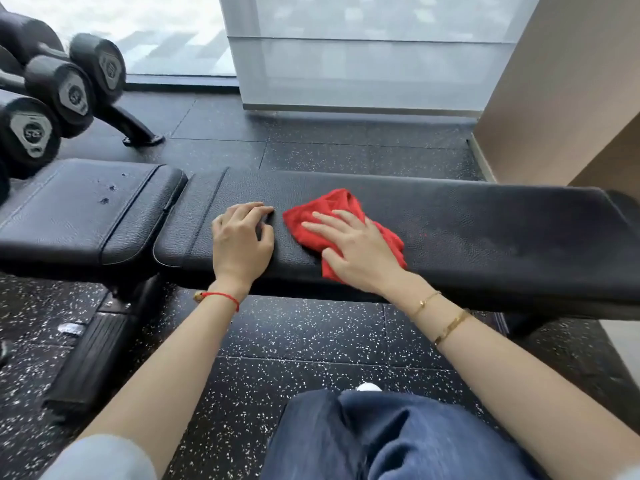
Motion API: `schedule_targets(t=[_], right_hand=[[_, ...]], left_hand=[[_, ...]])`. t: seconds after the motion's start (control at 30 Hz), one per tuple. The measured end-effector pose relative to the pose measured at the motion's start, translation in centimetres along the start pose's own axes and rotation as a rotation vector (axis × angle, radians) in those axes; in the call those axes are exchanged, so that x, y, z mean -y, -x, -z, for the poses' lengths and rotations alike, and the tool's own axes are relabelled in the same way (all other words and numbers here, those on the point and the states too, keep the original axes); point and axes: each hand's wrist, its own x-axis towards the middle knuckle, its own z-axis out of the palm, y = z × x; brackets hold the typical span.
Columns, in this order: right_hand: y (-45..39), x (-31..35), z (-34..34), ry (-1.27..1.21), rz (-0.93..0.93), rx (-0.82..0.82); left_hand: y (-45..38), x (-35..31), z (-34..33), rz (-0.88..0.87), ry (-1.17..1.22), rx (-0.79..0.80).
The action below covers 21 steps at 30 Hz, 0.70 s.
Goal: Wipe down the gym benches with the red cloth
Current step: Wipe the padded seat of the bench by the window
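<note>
Nearest, blue jeans (pixel 363 441) over speckled floor (pixel 311 337). Beyond, a black padded desk (pixel 485 233) running side to side. Right grip (pixel 353 247) lying flat on the cloth (pixel 332 209), fingers straight and spread, pressing it onto the desk top; red cloth bunched under and ahead of the fingers, one corner hanging toward the near edge below the palm. Left grip (pixel 242 237) just left of the cloth, not touching it, resting on the bare pad with fingers loosely curled, holding nothing. Left of that grip, a seat pad (pixel 86 209) with small scuffs. Farther left and beyond, dumbbells (pixel 62 88) on a rack. Past both grips, a window (pixel 363 53).
</note>
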Motion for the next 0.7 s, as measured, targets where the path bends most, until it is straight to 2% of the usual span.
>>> schedule_targets(t=[0.1,0.2,0.37,0.47,0.53,0.7], right_hand=[[2.0,0.5,-0.1,0.015,0.114,0.024],[4.1,-1.1,0.6,0.038,0.114,-0.005],[4.4,-5.7,2.4,0.019,-0.140,-0.112],[2.2,-5.3,2.4,0.030,-0.265,-0.133],[1.2,-3.3,1.6,0.039,-0.205,-0.078],[3.2,-0.4,0.1,0.059,0.108,0.042]], left_hand=[[0.0,0.0,0.0,-0.006,-0.013,0.000],[0.1,0.0,0.0,-0.010,-0.016,-0.005],[0.2,0.0,0.0,-0.016,-0.022,-0.014],[0.2,-0.2,-0.1,-0.014,-0.024,-0.008],[0.1,-0.1,-0.1,-0.011,-0.018,-0.012],[0.1,-0.1,-0.1,-0.010,-0.008,-0.015]])
